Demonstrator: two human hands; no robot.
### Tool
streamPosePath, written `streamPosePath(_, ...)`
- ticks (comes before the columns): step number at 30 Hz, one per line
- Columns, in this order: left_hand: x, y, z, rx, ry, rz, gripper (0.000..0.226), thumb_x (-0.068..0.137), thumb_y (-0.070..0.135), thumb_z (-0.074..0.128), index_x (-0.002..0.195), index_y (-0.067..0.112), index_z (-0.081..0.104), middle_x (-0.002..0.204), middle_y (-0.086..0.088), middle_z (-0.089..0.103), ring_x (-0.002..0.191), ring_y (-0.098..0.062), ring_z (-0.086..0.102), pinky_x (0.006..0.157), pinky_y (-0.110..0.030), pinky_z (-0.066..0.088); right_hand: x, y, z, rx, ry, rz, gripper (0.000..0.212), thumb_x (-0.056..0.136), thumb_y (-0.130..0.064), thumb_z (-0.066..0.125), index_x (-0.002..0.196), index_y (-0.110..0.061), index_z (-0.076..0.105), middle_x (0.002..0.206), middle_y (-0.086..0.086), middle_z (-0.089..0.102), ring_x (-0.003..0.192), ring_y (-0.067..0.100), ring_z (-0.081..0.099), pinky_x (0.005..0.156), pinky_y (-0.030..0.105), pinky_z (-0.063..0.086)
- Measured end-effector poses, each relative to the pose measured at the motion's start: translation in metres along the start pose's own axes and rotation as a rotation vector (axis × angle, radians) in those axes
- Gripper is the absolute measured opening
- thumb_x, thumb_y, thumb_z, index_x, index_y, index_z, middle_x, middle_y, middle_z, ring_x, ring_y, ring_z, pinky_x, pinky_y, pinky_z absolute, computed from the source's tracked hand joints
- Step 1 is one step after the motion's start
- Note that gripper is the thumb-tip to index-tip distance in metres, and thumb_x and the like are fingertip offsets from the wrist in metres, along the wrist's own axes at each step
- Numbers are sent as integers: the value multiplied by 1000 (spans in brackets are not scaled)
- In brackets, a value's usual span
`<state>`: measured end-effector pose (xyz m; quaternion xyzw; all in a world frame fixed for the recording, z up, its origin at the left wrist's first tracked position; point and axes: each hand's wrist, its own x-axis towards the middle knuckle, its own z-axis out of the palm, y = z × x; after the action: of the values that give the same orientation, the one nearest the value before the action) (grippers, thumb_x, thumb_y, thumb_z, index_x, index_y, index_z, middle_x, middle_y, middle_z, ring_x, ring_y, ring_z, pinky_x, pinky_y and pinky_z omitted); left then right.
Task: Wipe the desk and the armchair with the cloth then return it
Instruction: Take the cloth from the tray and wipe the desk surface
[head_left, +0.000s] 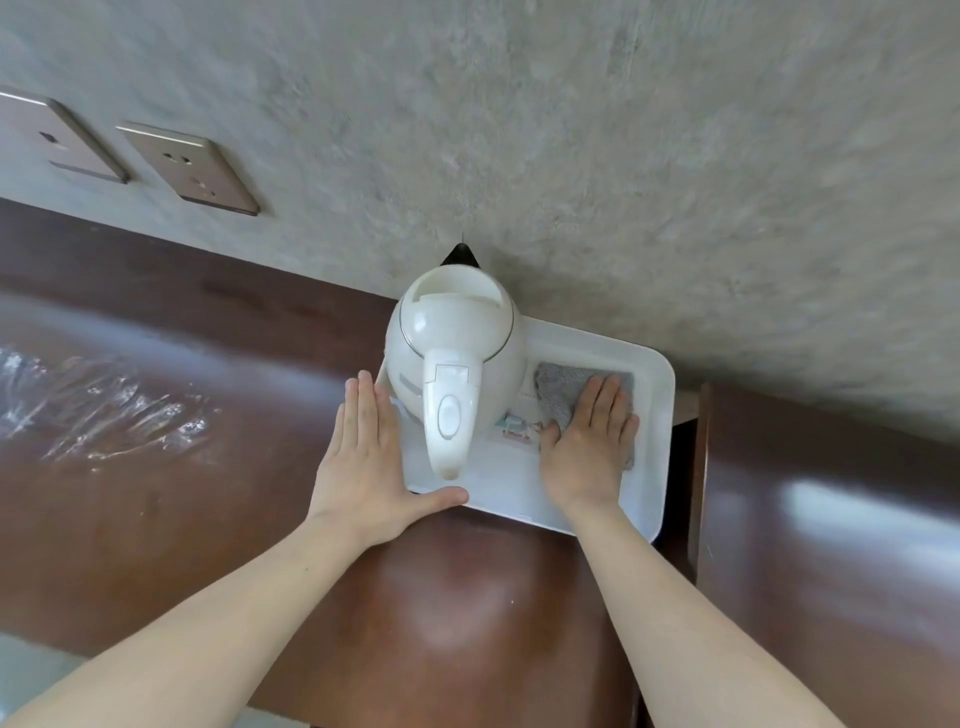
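On the white tray (657, 467) at the desk's far edge, against the grey wall (623, 156), the grey cloth (563, 387) lies in the right half, just beside the white kettle (452, 364) that fills the left half. The right hand (587, 447) rests flat on top of the cloth, fingers straight and close together, the thumb out toward the kettle; nothing is pinched, so the hand seems to be pressing or smoothing the cloth against the tray floor, not lifting it. Whether this is the pick-up or the return cannot be told from this one view, though a flat palm fits laying the cloth down neatly as well as gathering it.

The left hand (369, 457) lies flat on the brown desk (156, 493) at the tray's near-left corner, fingers straight and together along the tray's left edge, thumb spread wide along its near edge. That placement looks meant to brace the tray so it does not slide while the other hand works on it.

A small printed card (514, 423) lies on the tray between kettle and cloth, partly under the right thumb. Toward the desk's left edge sits crinkled clear plastic film (93, 405), well apart from the tray. Two metal wall sockets (192, 169) are set in the wall above the desk. No armchair can be identified with certainty in this view.
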<state>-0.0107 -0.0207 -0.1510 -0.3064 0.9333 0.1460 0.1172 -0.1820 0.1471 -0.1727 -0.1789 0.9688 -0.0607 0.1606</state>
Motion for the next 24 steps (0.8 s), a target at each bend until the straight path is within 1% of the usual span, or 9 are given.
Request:
streamPosePath(3, 0, 2, -4, -9, -20, -8, 151, 50, 108, 20, 147, 4, -32, 160, -16, -31, 148, -25, -32, 123, -36, -9, 3, -2, -9, 240, 40, 35, 66, 102, -27, 38, 158, -7, 9, 167, 12, 5, 153, 25, -2, 123, 43, -5)
streamPosePath(5, 0, 3, -8, -24, -38, -12, 151, 53, 106, 25, 150, 3, -28, 161, -15, -30, 148, -25, -29, 123, -36, -9, 1, -4, -22, 627, 12, 163, 53, 101, -24, 39, 153, -18, 34, 159, 9, 35, 149, 27, 23, 120, 45, 20)
streamPosePath(6, 1, 2, -10, -34, -52, -12, 149, 56, 104, 28, 151, 2, -26, 161, -15, -28, 149, -25, -27, 123, -36, -8, -3, -6, -30, 848, -2, 251, 42, 99, -26, 40, 141, -26, 49, 142, 7, 55, 138, 30, 42, 107, 44, 40)
streamPosePath(8, 0, -1, -16, -33, -104, -3, 144, 62, 99, 32, 151, 0, -23, 162, -17, -25, 150, -26, -24, 124, -36, -6, -12, -11, -46, 1193, -12, 378, 26, 94, -32, 45, 112, -32, 64, 107, -1, 72, 108, 24, 65, 76, 33, 49)
streamPosePath(12, -9, -13, -33, 23, -144, 19, 133, 71, 93, 28, 152, -1, -19, 163, -18, -22, 151, -25, -21, 122, -34, -7, -28, -22, -82, 1574, 32, 497, 22, 94, -35, 55, 106, -25, 70, 97, -8, 76, 105, 18, 69, 77, 29, 51)
streamPosePath(15, -17, -32, -49, 28, -101, 17, 126, 76, 90, 29, 156, 2, -12, 166, -13, -14, 153, -21, -13, 121, -31, -4, -42, -39, -120, 1749, 173, 442, 23, 91, -33, 57, 106, -22, 72, 103, -5, 76, 108, 20, 69, 89, 33, 53)
streamPosePath(17, -26, -49, -60, 15, -49, 0, 121, 77, 90, 24, 157, 5, -7, 167, -8, -7, 154, -18, -7, 122, -30, 3, -54, -55, -148, 1845, 183, 337, 24, 94, -31, 55, 106, -22, 74, 107, -4, 77, 104, 15, 71, 85, 31, 54)
streamPosePath(20, -48, -81, -74, 16, -26, -3, 117, 75, 90, 15, 159, 9, -1, 168, -3, 1, 154, -15, 0, 123, -30, 8, -74, -86, -183, 1979, 53, 173, 28, 98, -27, 51, 101, -22, 78, 113, -2, 75, 108, 16, 70, 84, 29, 55)
streamPosePath(24, -73, -133, -88, 19, -9, -25, 116, 73, 91, 5, 160, 15, 9, 168, -1, 10, 154, -16, 9, 124, -32, 13, -104, -141, -202, 2021, -172, 35, 32, 102, -27, 43, 120, -16, 67, 120, 4, 71, 118, 23, 64, 99, 36, 52)
